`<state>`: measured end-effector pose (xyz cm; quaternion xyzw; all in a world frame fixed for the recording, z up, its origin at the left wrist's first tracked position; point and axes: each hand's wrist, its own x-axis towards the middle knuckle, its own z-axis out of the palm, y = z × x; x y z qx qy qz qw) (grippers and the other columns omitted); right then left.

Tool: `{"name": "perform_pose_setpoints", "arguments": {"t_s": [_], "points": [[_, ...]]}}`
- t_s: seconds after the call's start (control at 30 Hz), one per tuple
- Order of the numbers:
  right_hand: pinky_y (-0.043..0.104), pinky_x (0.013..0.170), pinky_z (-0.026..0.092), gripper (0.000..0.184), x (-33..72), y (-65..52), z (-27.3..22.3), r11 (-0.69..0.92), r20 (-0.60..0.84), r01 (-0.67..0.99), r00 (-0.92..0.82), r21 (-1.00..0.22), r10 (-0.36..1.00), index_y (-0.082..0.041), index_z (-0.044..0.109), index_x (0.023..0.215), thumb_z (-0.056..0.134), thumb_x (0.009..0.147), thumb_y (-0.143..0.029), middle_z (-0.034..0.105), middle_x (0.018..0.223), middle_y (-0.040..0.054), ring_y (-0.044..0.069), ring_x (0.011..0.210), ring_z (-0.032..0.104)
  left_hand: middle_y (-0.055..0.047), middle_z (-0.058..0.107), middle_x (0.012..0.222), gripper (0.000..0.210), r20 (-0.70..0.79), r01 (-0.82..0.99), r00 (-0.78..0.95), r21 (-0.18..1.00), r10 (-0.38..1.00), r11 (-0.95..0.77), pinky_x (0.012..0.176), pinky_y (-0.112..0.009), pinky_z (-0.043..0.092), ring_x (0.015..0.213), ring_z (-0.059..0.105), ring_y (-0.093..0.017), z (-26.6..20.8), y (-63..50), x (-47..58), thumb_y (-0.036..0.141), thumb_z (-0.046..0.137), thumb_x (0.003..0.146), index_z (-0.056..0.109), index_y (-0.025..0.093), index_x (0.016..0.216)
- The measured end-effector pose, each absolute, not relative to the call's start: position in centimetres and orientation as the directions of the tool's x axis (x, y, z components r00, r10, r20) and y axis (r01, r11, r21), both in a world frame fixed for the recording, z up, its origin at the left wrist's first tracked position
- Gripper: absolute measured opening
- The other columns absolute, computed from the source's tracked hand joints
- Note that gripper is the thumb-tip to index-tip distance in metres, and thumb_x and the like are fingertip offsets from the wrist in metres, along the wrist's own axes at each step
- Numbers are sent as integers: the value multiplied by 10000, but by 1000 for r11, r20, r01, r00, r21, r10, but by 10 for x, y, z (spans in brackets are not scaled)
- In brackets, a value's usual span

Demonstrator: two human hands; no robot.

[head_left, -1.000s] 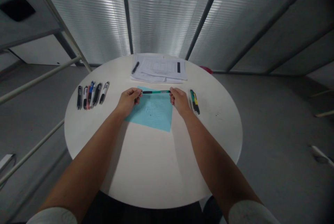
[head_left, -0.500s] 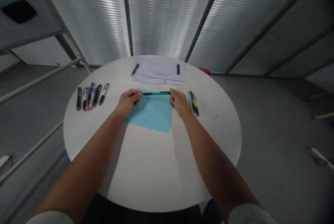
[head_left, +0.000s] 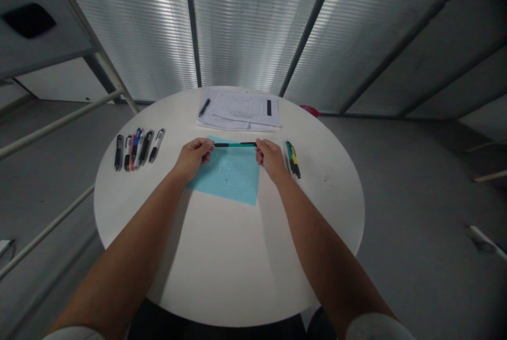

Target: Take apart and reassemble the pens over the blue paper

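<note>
A green and black pen (head_left: pixel 235 144) is stretched level between my two hands, over the upper part of a light blue sheet of paper (head_left: pixel 225 179). Its tip end is pinched in the fingers of my left hand (head_left: pixel 194 158). My right hand (head_left: pixel 270 157) is closed on the other end. Just right of that hand, green and yellow pens (head_left: pixel 293 159) with black grips lie side by side on the white round table (head_left: pixel 222 266).
At the left of the table lie several pens (head_left: pixel 137 151) in a row. Toward the far edge is a stack of white papers (head_left: pixel 241 110) with a dark pen (head_left: pixel 204 107) on it. A pale metal rail (head_left: pixel 59 124) stands left of the table.
Both hands keep the same hold on the pen. The whole view has shifted very slightly; the pens and papers on the table stay in place.
</note>
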<state>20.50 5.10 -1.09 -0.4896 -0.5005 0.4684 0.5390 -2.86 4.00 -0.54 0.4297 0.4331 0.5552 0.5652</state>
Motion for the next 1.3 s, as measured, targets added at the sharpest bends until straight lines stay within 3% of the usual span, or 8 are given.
{"name": "perform_pose_setpoints", "arguments": {"t_s": [0.27, 0.6, 0.87, 1.3], "points": [[205, 392, 279, 354, 207, 50, -12, 105, 103, -38, 46, -994, 994, -210, 525, 675, 624, 784, -532, 421, 401, -89, 65, 362, 379, -6, 599, 691, 222, 3, -269, 29, 963, 1000, 5, 498, -220, 344, 533, 481, -66, -12, 44, -32, 284, 795, 663, 669, 147, 786], [209, 381, 285, 412, 207, 50, -10, 116, 114, -26, 41, -993, 993, -226, 435, 609, 614, 795, -548, 374, 400, -95, 67, 358, 378, 21, 539, 562, 219, -10, -254, 33, 967, 999, 18, 498, -221, 333, 507, 471, -75, -9, 43, -31, 250, 800, 636, 681, 139, 783], [213, 370, 286, 464, 207, 52, -14, 111, 111, 2, 64, -994, 992, -224, 449, 614, 579, 805, -626, 371, 416, -93, 65, 346, 380, 22, 548, 569, 234, -33, -267, 35, 963, 999, 41, 500, -222, 341, 500, 477, -74, -9, 44, -31, 233, 807, 625, 678, 144, 799], [209, 392, 289, 385, 208, 50, -13, 120, 122, 28, 52, -992, 991, -200, 560, 675, 620, 791, -561, 417, 403, -85, 64, 360, 383, -1, 588, 682, 276, -46, -301, 19, 952, 999, 50, 523, -215, 374, 556, 489, -69, -10, 43, -32, 320, 826, 626, 658, 135, 745]]}}
